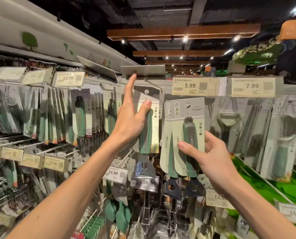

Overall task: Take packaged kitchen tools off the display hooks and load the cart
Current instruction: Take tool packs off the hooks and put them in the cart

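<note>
The right hand (211, 152) grips what look like two packaged scrapers (188, 121), thumb in front and fingers behind. They are held free of the rack, ready for loading, though no cart shows. Farther in, the left hand (130, 118) pinches another pack (152, 125) just below its hook (152, 83), thumb on the front. Its straight forefinger (132, 80) props up the price flap (143, 70), likely so the pack can slide off.
</note>
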Demonstrator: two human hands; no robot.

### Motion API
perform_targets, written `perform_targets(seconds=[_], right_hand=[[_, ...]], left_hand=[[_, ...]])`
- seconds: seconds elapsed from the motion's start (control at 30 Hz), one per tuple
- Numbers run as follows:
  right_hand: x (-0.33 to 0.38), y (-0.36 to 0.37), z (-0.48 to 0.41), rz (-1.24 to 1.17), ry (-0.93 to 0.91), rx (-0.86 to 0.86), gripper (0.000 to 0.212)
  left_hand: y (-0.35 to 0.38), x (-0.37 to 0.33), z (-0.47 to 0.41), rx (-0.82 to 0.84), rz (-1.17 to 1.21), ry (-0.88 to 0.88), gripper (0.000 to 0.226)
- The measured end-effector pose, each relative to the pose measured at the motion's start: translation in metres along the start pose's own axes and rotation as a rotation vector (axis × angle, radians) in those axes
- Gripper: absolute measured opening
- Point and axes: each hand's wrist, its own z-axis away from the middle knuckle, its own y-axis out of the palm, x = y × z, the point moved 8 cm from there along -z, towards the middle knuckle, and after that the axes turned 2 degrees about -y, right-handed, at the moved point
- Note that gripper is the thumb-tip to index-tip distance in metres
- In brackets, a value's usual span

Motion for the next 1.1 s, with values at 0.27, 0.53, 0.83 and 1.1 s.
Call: perform_targets(seconds=[0.27,0.53,0.83,1.1], right_hand=[[0.008,-0.004,-0.002,-0.029,-0.025,-0.003,0.028],[0.010,0.001,-0.002,-0.042,-0.031,0.025,0.032],[0.007,0.014,0.001,-0.187,0.052,0.094,0.039],[0.001,0.015,0.021,-0.255,0.128,0.125,0.039]], left_hand=[[0.007,-0.007,-0.012,0.061,-0.143,0.124,0.090],[0.008,0.006,-0.018,0.031,-0.186,0.172,0.099],[0.006,0.024,-0.026,-0.009,-0.411,0.177,0.109],[-0.003,-0.005,0.046,0.054,-0.257,0.164,0.050]])
